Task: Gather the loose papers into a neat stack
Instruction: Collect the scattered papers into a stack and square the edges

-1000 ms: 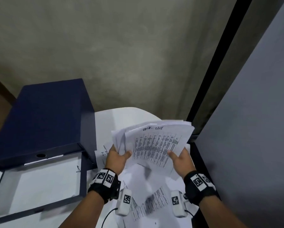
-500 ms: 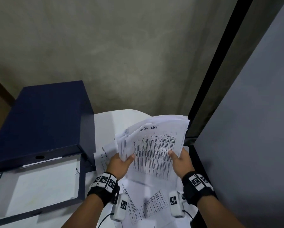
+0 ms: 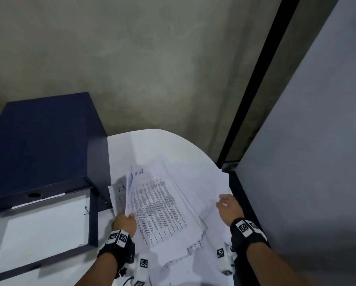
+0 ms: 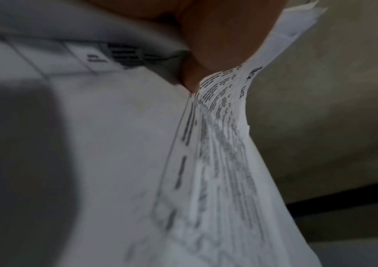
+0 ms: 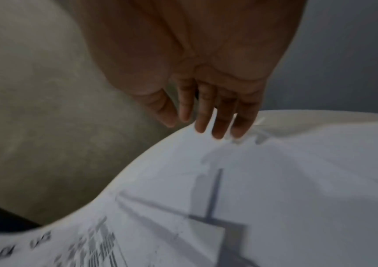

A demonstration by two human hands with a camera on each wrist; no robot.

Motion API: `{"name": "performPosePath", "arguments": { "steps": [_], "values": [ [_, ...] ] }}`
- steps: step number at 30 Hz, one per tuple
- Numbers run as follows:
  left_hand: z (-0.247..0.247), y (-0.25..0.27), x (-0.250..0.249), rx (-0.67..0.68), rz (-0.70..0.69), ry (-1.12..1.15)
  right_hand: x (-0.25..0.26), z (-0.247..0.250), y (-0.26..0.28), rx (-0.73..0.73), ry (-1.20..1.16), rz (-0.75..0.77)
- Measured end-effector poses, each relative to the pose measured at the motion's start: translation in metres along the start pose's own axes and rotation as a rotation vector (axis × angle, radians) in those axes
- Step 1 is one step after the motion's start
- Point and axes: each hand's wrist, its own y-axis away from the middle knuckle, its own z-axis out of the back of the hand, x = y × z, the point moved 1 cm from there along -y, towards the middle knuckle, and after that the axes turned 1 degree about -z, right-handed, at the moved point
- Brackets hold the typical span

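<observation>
A bundle of printed white papers (image 3: 158, 205) lies fanned and slanting on the white table (image 3: 152, 141), its top sheet covered in a table of text. My left hand (image 3: 126, 220) grips the bundle's left edge, which stands lifted; in the left wrist view the thumb (image 4: 217, 45) pinches the sheets (image 4: 226, 112). My right hand (image 3: 227, 205) hovers apart at the bundle's right, with straight fingers (image 5: 217, 115) above loose blank sheets (image 3: 206, 182) and holding nothing. One handwritten sheet (image 3: 119, 193) lies beside the left hand. More papers (image 3: 189, 263) lie under the bundle near me.
An open dark blue box file (image 3: 43, 145) stands at the left, with its white-lined tray (image 3: 43, 230) in front of it. A grey wall is behind the table. A black post (image 3: 253, 83) and a grey panel (image 3: 317, 141) close off the right side.
The bundle, held up in both hands before, has come down onto the table. My right hand has let go of it and moved off to the right. The left hand still grips it.
</observation>
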Motion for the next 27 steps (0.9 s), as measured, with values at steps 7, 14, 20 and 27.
{"name": "performPosePath", "arguments": {
  "steps": [7,14,20,27],
  "values": [
    [-0.014,-0.018,0.022,0.100,0.119,-0.079,-0.024,0.002,0.002,0.076,0.236,-0.160],
    [-0.012,-0.023,0.025,0.122,0.114,-0.100,-0.011,-0.019,0.010,-0.133,0.310,-0.127],
    [-0.012,-0.023,0.032,0.075,0.104,-0.056,0.013,-0.045,0.005,0.190,0.487,0.174],
    [-0.012,-0.018,0.040,0.034,0.142,0.029,0.024,-0.073,0.002,0.388,0.613,0.119]
  ]
}}
